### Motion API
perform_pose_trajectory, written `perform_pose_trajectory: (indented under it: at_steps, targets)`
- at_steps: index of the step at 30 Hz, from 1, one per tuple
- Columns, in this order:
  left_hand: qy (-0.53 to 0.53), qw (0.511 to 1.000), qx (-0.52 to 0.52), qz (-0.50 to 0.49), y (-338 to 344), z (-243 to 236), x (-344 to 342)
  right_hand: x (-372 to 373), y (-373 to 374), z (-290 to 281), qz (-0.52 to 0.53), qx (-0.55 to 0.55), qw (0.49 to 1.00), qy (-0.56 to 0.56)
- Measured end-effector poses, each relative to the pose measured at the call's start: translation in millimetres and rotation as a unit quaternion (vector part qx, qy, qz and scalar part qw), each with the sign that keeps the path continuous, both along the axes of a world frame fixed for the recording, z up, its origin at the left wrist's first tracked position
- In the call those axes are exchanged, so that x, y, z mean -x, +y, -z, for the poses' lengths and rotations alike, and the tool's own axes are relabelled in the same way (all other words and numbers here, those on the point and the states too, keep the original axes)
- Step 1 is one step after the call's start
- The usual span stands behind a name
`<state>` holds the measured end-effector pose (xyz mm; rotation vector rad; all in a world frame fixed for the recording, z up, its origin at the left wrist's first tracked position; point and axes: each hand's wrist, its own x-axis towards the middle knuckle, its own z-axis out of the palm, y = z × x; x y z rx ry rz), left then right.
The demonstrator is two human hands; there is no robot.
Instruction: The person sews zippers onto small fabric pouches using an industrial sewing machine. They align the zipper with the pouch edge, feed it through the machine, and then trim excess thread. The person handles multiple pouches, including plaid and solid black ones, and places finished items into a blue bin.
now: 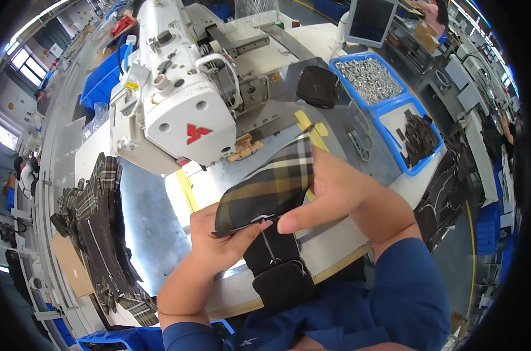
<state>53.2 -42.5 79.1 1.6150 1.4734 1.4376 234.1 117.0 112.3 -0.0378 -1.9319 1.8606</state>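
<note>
My left hand (pixel 223 245) is closed on the lower left of a dark olive plaid fabric piece (pixel 262 184), its thumb near a small metal zipper part. My right hand (pixel 335 190) grips the same piece at its right side, fingers hidden behind it and thumb low near its bottom edge. Beneath hangs a black fabric piece (pixel 271 251) with a zipper and a small black pouch (pixel 280 284), at the table's front edge. Just behind the plaid piece stands a white industrial sewing machine (pixel 172 128) over a metal plate (pixel 145 228).
Stacked plaid pieces (pixel 96 240) lie left, dark pieces (pixel 441 193) right. Blue trays hold metal rings (pixel 368 76) and dark strips (pixel 420 134). A black pouch (pixel 317 86), a monitor (pixel 368 20) and a blue bin (pixel 102 76) stand farther back. A person (pixel 429 14) is at the upper right.
</note>
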Motion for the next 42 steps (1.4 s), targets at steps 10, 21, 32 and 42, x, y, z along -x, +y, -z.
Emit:
perform_pose_trajectory:
  at_steps: [10, 21, 32, 42]
  targets:
    - [0.095, 0.995, -0.027, 0.029, -10.1, 8.0, -3.5, -10.6, -5.2, -17.6, 0.024, -0.009, 0.978, -0.209]
    - [0.371, 0.869, -0.27, -0.186, -21.0, 7.5, -3.5, -1.2, -6.2, -7.0, 0.026, 0.001, 0.981, -0.191]
    - [0.57, 0.767, -0.269, -0.118, -29.5, -8.1, -19.1, 0.6, -12.7, 0.3, 0.008, -0.037, 0.986, -0.16]
    - [0.605, 0.732, -0.311, -0.053, -31.3, -6.7, -14.5, 11.8, -15.0, 17.7, 0.04, -0.128, 0.988, -0.077]
